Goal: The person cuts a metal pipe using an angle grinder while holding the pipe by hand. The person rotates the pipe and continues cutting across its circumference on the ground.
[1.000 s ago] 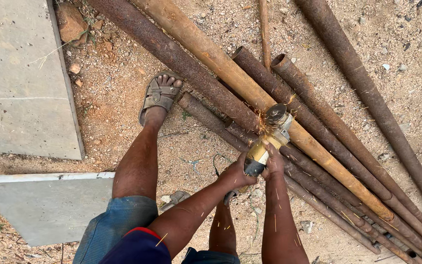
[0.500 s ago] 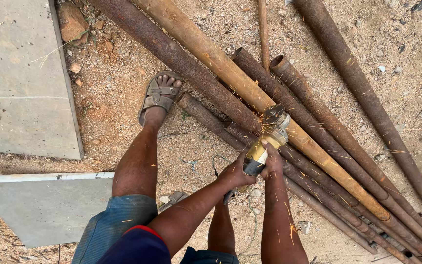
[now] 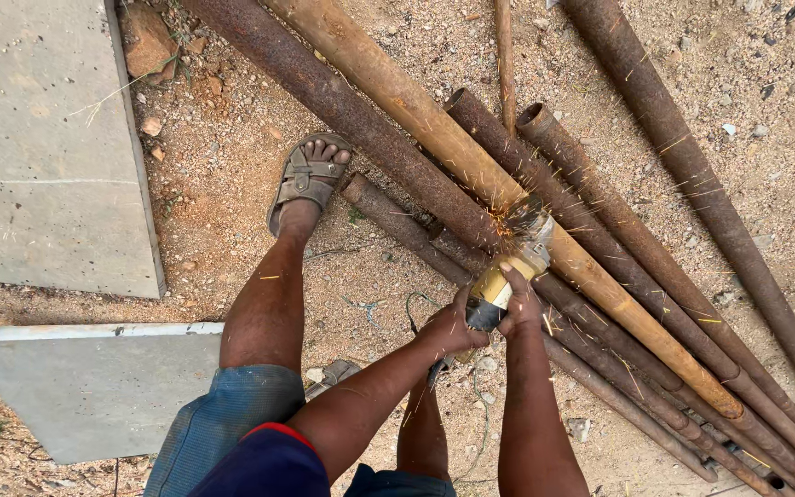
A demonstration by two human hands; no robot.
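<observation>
Both hands, left hand (image 3: 453, 324) and right hand (image 3: 520, 304), wrap fingers tight around a yellow angle grinder (image 3: 508, 267). Its disc meets the tan pipe (image 3: 471, 166), throwing sparks.

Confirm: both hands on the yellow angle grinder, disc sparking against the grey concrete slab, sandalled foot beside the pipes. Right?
Not the slab. The head view shows the yellow angle grinder, held by the left hand and right hand, sparking against the tan pipe. The rest holds, including the sandalled foot.
</observation>
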